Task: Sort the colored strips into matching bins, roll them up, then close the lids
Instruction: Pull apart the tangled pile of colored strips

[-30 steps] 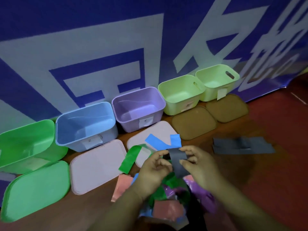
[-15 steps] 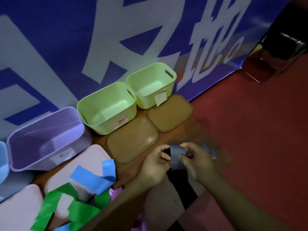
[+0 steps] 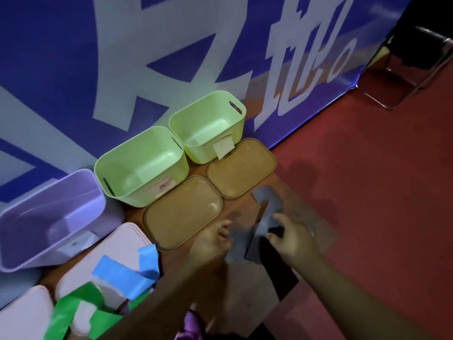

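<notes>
Where the right hand [image 3: 293,238] meets the grey strip [image 3: 267,220], we see its fingers curled down and its thumb spread wide, pinching the dark material. The strip runs slantwise from that pinch towards the nearer brown lid [image 3: 183,212], low over the brown floor [image 3: 245,207]. Just across the strip, the left hand [image 3: 213,242] has its fingers bent at the strip's left edge. It is blurred, so we cannot tell whether it holds the strip or only touches it.

A second brown lid [image 3: 241,168] lies flat beside the first, by the edge of the red carpet [image 3: 380,168]. Behind the lids two light green bins stand open against the blue banner [image 3: 73,69]: the nearer one [image 3: 137,197] and the farther one [image 3: 203,153], each with a small label on its front wall.

To the left, a purple bin [image 3: 36,251] stands open, with a pink lid [image 3: 115,246] in front of it. A blue strip [image 3: 122,276] and a green strip [image 3: 66,312] lie across that lid's near edge. A metal chair frame [image 3: 416,69] stands at the far right corner.
</notes>
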The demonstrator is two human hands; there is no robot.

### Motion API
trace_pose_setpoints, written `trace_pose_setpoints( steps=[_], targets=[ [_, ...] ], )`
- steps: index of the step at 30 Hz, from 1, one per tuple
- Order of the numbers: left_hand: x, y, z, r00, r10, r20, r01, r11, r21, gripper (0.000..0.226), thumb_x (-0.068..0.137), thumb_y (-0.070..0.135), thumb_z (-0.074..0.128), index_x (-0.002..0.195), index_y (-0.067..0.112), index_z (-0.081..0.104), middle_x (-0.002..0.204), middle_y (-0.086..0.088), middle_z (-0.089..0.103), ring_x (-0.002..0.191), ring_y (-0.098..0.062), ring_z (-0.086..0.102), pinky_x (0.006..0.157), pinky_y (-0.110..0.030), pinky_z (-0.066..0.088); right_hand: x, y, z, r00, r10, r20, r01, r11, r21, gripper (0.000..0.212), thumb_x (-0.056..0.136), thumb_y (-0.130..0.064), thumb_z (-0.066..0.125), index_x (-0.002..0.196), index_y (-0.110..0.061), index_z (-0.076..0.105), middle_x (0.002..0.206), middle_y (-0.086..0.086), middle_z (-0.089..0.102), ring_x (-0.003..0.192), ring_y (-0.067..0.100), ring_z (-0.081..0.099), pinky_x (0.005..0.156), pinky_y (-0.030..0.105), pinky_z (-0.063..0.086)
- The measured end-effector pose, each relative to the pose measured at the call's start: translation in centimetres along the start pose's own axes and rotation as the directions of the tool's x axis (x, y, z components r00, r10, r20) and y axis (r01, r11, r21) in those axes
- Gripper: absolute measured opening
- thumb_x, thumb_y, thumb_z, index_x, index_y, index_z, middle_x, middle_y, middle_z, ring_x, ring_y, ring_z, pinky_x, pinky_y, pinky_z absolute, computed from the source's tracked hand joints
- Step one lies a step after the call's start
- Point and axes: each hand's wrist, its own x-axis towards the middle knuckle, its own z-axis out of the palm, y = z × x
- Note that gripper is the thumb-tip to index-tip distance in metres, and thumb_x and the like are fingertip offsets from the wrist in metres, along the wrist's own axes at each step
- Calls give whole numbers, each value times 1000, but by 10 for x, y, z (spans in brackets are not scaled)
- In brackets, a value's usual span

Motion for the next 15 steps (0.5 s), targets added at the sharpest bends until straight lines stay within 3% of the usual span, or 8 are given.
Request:
trace_pose_setpoints(
  steps=[2,5,9,12,15],
  targets=[
    [-26,-26,-10,996,-2,-92,7,998,55,32,89,17,54,117,31,60,88,8,65,79,-5,61,72,-17,50,-9,-11,11,997,-66,42,67,998,-23,53,88,-30,65,137,-15,52,139,3,51,125,23,51,97,30,43],
    [-72,-60,-24,976,-24,-216,33,999,38,36,81,30,58,116,34,63,105,17,70,96,-1,64,90,-24,50,-25,-36,34,978,-175,112,188,975,-118,50,89,-34,64,135,-19,53,138,-1,50,127,22,49,100,30,41],
    [-140,-101,-42,939,4,-343,19,998,62,44,79,19,70,104,52,57,96,27,59,87,9,56,81,-12,44,-53,-78,76,934,-308,182,334,932,-141,53,87,-38,65,137,-23,53,148,-2,45,135,18,43,107,27,35],
    [-189,-144,-50,901,-23,-433,76,991,106,41,82,31,68,122,37,61,110,17,59,100,1,56,89,-18,43,-80,-110,113,872,-409,269,460,872,-168,56,86,-44,63,138,-27,52,149,-6,42,136,16,42,109,25,32],
    [-239,-188,-57,895,-91,-437,143,986,87,53,75,41,54,126,28,60,116,8,61,106,-13,60,91,-15,38,-111,-137,156,803,-502,322,565,813,-141,54,76,-42,63,126,-24,61,137,-1,55,121,21,56,104,29,41]
  ],
)
